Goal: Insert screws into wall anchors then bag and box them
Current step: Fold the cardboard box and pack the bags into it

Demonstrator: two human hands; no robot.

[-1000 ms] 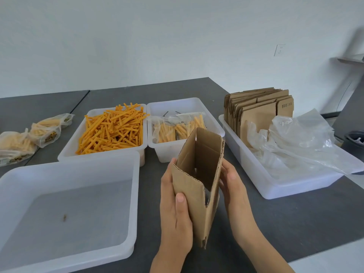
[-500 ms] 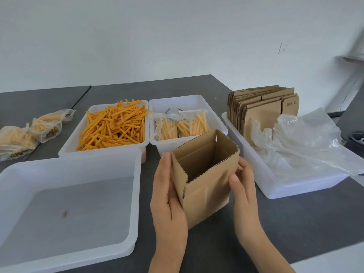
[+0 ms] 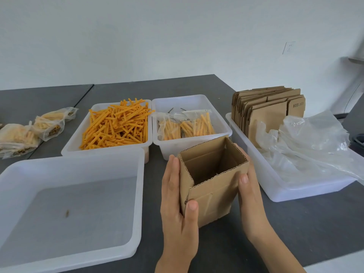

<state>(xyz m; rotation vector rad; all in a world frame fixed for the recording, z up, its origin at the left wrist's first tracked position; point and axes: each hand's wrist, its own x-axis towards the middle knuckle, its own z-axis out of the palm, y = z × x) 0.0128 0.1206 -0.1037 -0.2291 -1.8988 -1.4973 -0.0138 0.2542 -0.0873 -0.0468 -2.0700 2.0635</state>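
Cardboard box (image 3: 212,180) upright, squared, top open, held above desk (image 3: 295,223). Left hand (image 3: 178,203) clasps its left wall, thumb on front face. Right hand (image 3: 249,192) clasps right wall. Behind: tray of loose orange anchors (image 3: 116,125); tray with two filled bags (image 3: 187,125). Right: flat cartons (image 3: 266,109), clear plastic bags (image 3: 307,142).

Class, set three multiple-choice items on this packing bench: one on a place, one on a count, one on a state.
1. Where are the loose orange anchors?
A. a far tray
B. the big near tray
C. the box

2. How many filled bags lie in the middle tray?
A. none
B. two
C. five

3. How is the box in the hands?
A. folded flat
B. sealed
C. open on top

Key: 1 A, they fill a far tray; 2 B, two lie side by side; 3 C, the left hand and right hand hold it with its inside showing.
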